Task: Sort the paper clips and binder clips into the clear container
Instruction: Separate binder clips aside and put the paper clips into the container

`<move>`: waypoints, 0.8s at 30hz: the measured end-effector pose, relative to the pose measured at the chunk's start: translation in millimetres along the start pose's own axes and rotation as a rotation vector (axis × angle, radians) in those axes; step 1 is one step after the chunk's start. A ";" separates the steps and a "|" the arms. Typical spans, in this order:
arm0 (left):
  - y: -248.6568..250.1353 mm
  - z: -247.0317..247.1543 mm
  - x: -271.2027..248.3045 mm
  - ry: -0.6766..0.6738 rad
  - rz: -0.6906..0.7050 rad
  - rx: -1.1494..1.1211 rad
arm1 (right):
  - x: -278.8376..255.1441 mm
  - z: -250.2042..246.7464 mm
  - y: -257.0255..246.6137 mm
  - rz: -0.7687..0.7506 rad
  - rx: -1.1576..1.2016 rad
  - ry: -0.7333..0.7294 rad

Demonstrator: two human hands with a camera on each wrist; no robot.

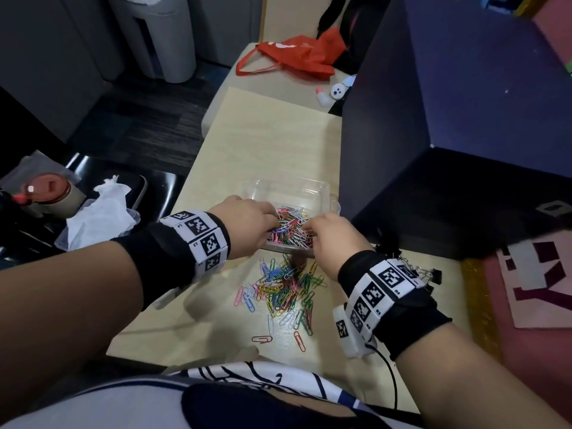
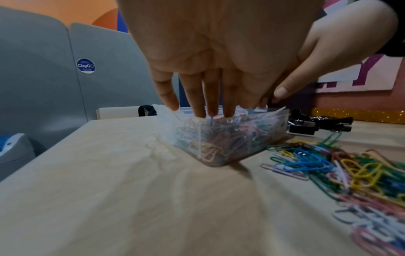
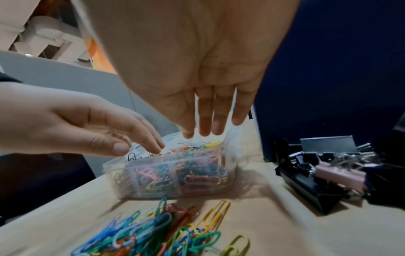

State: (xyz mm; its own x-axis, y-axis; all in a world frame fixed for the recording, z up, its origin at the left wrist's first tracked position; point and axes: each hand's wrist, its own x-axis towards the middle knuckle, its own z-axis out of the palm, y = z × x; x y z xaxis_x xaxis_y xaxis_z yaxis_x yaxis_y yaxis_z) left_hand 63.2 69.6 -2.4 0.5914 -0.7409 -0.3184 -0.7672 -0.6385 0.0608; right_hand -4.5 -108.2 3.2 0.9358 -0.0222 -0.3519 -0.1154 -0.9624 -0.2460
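We see both hands over the clear plastic container (image 1: 322, 193) at mid-frame in the head view, sitting on the pale wood-grain tabletop (image 1: 266, 140). The container's near part is filled with multicoloured paper clips (image 1: 289, 226).

Left hand (image 1: 247, 226): fingers (image 2: 210, 97) straight and spread a little, tips down on the clips inside the container. It grips nothing.

Right hand (image 1: 332, 239): fingers (image 3: 219, 119) straight and close together, tips just above the clip heap at the container's right side. We can't tell whether they touch the clips. It holds nothing we can see.

A loose pile of coloured paper clips (image 1: 286, 289) lies on the tabletop just below the container in the head view, with a few strays toward the lower centre, among them 1 red clip (image 1: 262, 339).

Black binder clips (image 3: 311, 180) with silver wire handles are heaped at the right of the right wrist view, with 1 pink binder clip (image 3: 342, 175) among them. In the head view they sit right of the container, mostly hidden behind the right wrist band.

A dark blue box (image 1: 464, 103) fills the upper right of the head view, and a red fabric bag (image 1: 297, 57) lies at upper centre.
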 end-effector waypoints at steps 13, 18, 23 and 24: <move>24.4 26.5 -32.0 -0.294 0.012 -0.028 | -43.5 52.4 -3.2 -0.192 -0.152 -0.214; 30.7 33.7 -28.5 -0.259 -0.012 -0.033 | -48.7 63.2 4.0 -0.165 -0.070 -0.085; 35.8 37.5 -25.7 -0.171 -0.033 -0.047 | -44.3 62.8 10.6 -0.087 -0.031 -0.044; 36.7 38.5 -25.6 -0.161 -0.029 -0.040 | -43.4 62.1 11.1 -0.067 -0.014 -0.037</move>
State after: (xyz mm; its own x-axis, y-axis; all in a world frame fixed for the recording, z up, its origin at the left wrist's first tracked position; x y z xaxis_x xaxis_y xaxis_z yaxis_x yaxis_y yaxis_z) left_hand 10.3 73.1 -28.4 0.5634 -0.6808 -0.4681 -0.7377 -0.6696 0.0860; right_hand -67.1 -101.1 -40.3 0.9281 0.0524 -0.3686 -0.0479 -0.9650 -0.2579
